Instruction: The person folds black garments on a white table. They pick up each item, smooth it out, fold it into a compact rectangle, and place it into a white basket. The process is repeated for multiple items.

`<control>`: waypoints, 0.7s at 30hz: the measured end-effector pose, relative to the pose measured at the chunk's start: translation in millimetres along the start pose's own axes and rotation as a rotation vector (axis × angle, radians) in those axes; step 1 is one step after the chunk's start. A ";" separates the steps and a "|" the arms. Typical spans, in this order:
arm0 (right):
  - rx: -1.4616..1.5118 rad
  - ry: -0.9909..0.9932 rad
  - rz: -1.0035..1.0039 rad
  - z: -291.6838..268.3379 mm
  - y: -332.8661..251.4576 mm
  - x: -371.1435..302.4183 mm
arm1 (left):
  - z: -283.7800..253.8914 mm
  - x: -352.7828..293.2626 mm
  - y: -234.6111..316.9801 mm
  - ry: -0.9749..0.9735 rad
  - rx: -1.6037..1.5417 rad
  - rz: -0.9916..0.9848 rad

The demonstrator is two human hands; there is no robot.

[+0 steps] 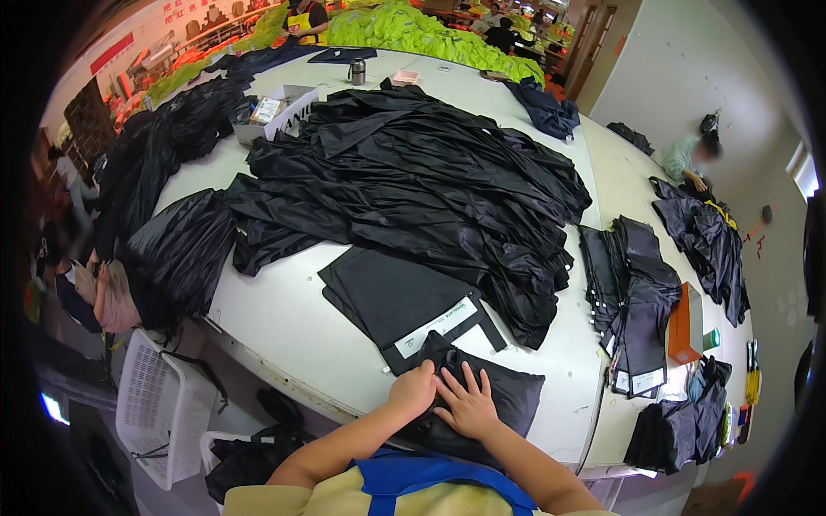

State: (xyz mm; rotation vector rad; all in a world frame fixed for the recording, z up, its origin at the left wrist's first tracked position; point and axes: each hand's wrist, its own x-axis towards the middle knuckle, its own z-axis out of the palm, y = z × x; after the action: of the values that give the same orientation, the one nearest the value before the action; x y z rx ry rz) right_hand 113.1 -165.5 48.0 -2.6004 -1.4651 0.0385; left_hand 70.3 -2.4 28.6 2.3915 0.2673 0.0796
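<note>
Cloth [514, 389], black, folded, at bottom centre of frame: under right hand [471, 408] splayed flat, gripping nothing, and left hand [414, 390] curled in, apparently pinching upper-left edge, so ideally smooth outward evenly, holding that edge taut against creases.

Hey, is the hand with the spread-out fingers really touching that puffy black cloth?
Touching. The head view shows the right hand laid palm-down, its spread fingers resting on the black cloth.
</note>
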 end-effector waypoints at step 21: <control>0.566 0.269 -0.174 2.7 -20.8 -32.2 | 45.2 30.2 -7.3 -0.238 0.128 -0.010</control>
State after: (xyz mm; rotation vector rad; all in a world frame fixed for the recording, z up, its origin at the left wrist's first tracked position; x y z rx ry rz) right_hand 78.4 -182.0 46.7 -1.9426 -1.3368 0.0686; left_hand 104.5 -20.5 -10.3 2.4966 0.1767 -0.2319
